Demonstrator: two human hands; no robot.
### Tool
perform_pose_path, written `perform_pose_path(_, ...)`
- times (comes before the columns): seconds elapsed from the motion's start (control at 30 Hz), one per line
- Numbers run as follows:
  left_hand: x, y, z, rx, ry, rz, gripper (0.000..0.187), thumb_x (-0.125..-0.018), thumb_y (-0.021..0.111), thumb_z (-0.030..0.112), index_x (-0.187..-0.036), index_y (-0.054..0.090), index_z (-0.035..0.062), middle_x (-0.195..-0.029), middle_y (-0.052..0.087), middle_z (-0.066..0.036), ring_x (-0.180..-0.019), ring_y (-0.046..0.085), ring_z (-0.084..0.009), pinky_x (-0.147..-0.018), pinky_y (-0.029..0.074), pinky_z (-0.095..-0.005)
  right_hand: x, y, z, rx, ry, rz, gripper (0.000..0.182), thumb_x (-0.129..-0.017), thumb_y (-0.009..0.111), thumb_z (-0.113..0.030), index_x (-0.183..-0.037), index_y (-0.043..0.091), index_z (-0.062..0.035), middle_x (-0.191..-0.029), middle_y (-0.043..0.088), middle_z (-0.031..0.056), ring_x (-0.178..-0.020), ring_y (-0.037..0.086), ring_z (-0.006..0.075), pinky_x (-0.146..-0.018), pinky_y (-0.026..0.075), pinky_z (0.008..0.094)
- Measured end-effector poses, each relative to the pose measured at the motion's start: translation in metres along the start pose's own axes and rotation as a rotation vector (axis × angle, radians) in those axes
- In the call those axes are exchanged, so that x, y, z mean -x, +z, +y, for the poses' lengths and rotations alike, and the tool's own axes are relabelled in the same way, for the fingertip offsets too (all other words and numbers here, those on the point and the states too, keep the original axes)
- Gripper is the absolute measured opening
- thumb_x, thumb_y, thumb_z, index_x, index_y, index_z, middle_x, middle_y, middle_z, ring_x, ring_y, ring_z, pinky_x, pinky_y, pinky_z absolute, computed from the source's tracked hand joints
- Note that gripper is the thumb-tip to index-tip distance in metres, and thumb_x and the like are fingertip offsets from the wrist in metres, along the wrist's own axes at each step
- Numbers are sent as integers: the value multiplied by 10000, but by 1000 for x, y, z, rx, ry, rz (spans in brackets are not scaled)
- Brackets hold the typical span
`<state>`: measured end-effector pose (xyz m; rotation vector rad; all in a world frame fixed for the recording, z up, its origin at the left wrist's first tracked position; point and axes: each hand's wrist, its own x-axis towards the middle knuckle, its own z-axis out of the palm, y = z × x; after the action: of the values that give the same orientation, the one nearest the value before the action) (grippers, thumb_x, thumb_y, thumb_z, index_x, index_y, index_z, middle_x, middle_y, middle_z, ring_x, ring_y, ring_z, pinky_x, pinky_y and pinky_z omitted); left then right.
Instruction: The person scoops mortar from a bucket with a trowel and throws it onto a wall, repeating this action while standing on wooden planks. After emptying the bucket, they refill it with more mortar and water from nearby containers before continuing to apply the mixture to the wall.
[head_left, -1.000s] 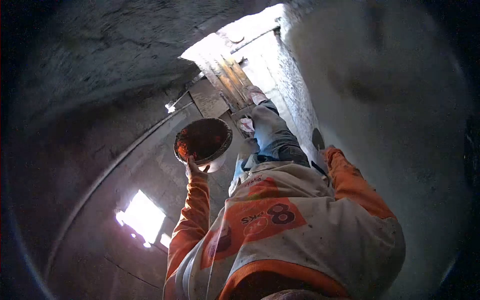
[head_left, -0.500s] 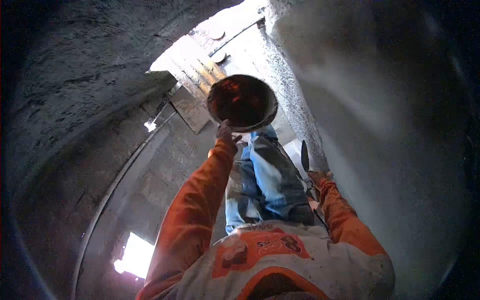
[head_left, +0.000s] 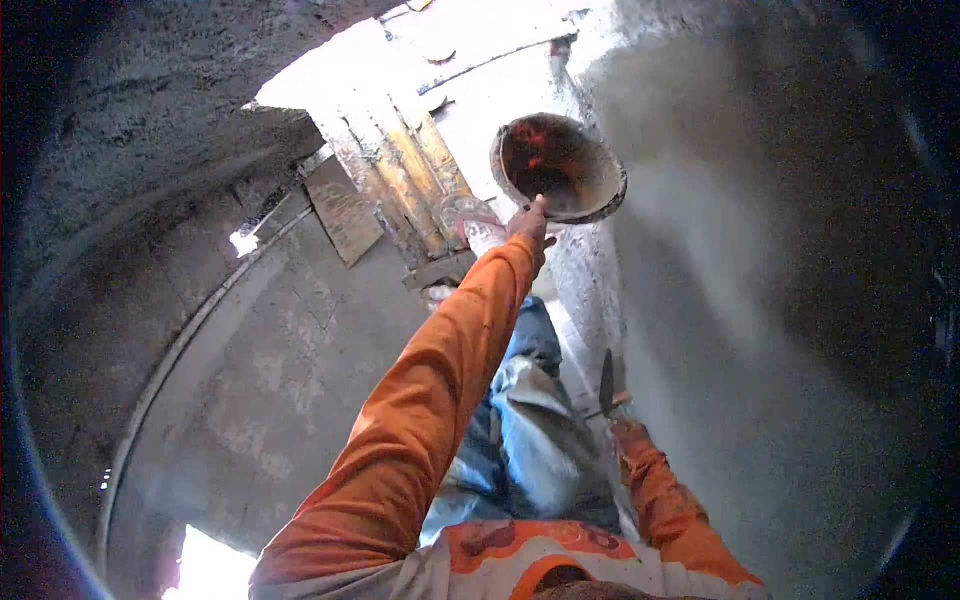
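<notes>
My left hand [head_left: 530, 222] grips the near rim of a round, deep pan [head_left: 600, 180] at arm's length. The pan is tilted with its mouth towards me; its inside is dark and reddish, its rim crusted grey. Low at my right side, my right hand [head_left: 628, 434] is closed around the handle of a trowel [head_left: 607, 382]. The trowel's narrow dark blade points up and away, close to the smooth grey wall [head_left: 760, 400]. Fingers of the right hand show only in part.
A curved grey wall rises on the right, and rough dark concrete [head_left: 150, 110] arches over the left. Wooden planks [head_left: 405, 170] lie beneath a bright opening at the top. A flat board [head_left: 342, 208] sits left of them. My legs [head_left: 535, 430] are in the middle.
The pan in my left hand has moved right and slightly up, and its mouth has turned. The left arm reaches further across. My right hand with the trowel appears lower in view.
</notes>
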<state>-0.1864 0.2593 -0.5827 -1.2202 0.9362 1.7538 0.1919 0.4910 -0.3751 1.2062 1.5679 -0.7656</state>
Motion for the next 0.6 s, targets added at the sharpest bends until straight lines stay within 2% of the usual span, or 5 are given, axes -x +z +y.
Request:
perform_pose_path(0.07,-27,-1,-5,61,-28,0,454,-778,489,403,-1111,436,99,-1127,437,-102,-997,425,-275,-706,429,-448,-26,2,12,-1091,233,100,250,-739,569,-275,-809,537,-37,-610,506,27,-535,510,153,-481,434,292)
perform_pose_path(0.17,-7,-2,7,24,-23,42,535,-756,463,498,-1107,458,94,-1143,425,-126,-1037,399,-275,-732,409,-446,50,-2,-132,44,53,56,268,-747,557,-267,-847,534,-20,-637,525,39,-566,524,157,-501,445,295)
perform_pose_path(0.3,0,-56,-9,-483,287,71,483,-727,504,479,-803,590,9,-786,579,-143,-819,537,-213,-735,394,-287,-28,-23,-28,381,-670,145,276,-752,550,-266,-855,519,-11,-628,533,55,-500,519,167,-467,446,299)
perform_pose_path(0.57,147,-279,-147,-1510,981,203,465,-723,541,334,-1055,450,21,-982,506,-169,-934,483,-308,-829,385,-357,-58,-29,-107,644,-623,43,297,-726,548,-278,-806,521,7,-590,543,92,-436,530,177,-419,446,309)
perform_pose_path(0.6,193,-281,-159,-1230,511,170,490,-739,517,367,-1098,429,45,-1005,496,-172,-941,479,-308,-843,373,-366,-62,-32,-116,692,-668,47,303,-724,549,-281,-806,521,9,-589,544,97,-439,534,181,-423,449,310)
